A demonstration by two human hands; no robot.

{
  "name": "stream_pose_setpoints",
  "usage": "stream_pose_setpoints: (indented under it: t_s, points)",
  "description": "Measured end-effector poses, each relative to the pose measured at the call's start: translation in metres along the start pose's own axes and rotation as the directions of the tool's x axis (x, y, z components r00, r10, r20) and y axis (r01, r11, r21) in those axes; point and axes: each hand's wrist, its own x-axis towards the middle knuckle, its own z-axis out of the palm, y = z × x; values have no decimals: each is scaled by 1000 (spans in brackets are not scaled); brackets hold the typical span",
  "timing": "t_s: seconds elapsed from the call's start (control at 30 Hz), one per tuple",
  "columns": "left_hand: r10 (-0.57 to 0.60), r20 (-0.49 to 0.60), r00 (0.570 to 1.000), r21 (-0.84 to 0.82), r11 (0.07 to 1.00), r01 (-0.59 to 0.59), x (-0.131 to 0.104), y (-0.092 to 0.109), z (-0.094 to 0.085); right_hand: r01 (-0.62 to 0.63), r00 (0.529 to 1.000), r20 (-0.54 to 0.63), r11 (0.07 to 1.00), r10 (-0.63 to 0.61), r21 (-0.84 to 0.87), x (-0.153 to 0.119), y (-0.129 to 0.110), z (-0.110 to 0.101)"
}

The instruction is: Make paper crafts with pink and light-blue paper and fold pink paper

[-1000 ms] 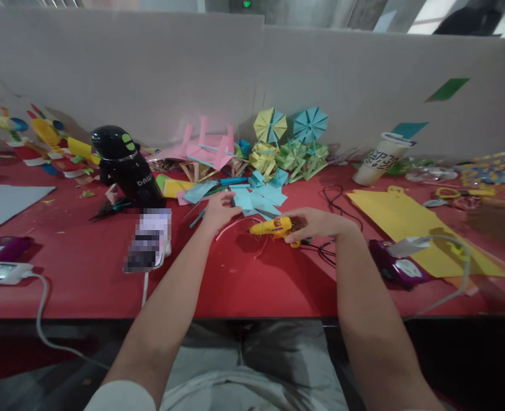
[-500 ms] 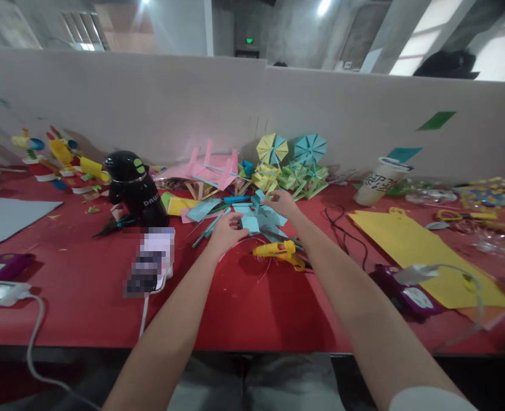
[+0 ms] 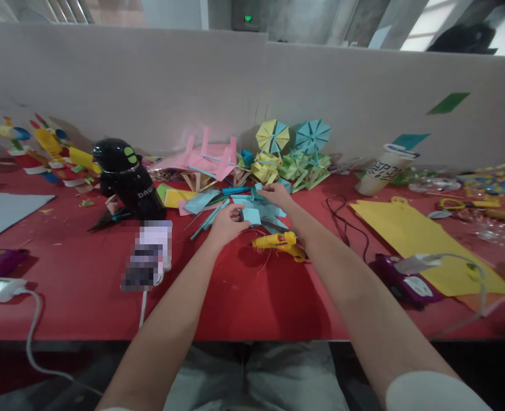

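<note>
My left hand [image 3: 226,224] is closed around the edge of a small light-blue folded paper piece [image 3: 251,216], with its squarish top showing. Just beyond it, my right hand [image 3: 279,197] pinches another blue paper piece [image 3: 258,188], partly covered by the fingers. Beneath and between both hands lies a pile of blue paper scraps [image 3: 271,212]. Rolled blue paper sticks [image 3: 210,220] lie left of the pile. A yellow hot glue gun [image 3: 274,240] rests below the hands, close to my right forearm.
Paper parasols [image 3: 273,137] and a pink paper model [image 3: 213,158] stand against the partition. At left are a black bottle [image 3: 128,182] and a phone [image 3: 149,254]. Rightward sit a paper cup [image 3: 383,171], yellow sheets [image 3: 419,240], a purple power strip [image 3: 406,282] and a black cable [image 3: 346,222].
The view has tilted down slightly. My left hand's blue piece now shows its square top more plainly. My right hand stays at the far side of the pile.
</note>
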Motion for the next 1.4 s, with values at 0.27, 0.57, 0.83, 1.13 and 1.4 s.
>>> stream_pose_setpoints:
  t_s: [0.27,0.57,0.83,1.13,1.4]
  points:
    - [-20,-3,1000,-13,1000,20,3,-2,0,-101,989,-76,960,124,261,-8,-11,-8]
    - [15,-11,1000,23,1000,-15,-2,3,-1,-84,978,-54,616,202,784,-69,-11,-38]
    - [55,-6,998,-8,998,-55,-4,3,0,-73,976,-63,584,211,809,-96,-10,-39]
    - [111,-4,994,8,994,-111,-5,3,-2,-110,991,39,606,130,788,-104,-16,-39]
    - [100,12,995,-10,995,-100,-7,6,-1,-101,992,41,576,115,811,-103,-11,-39]
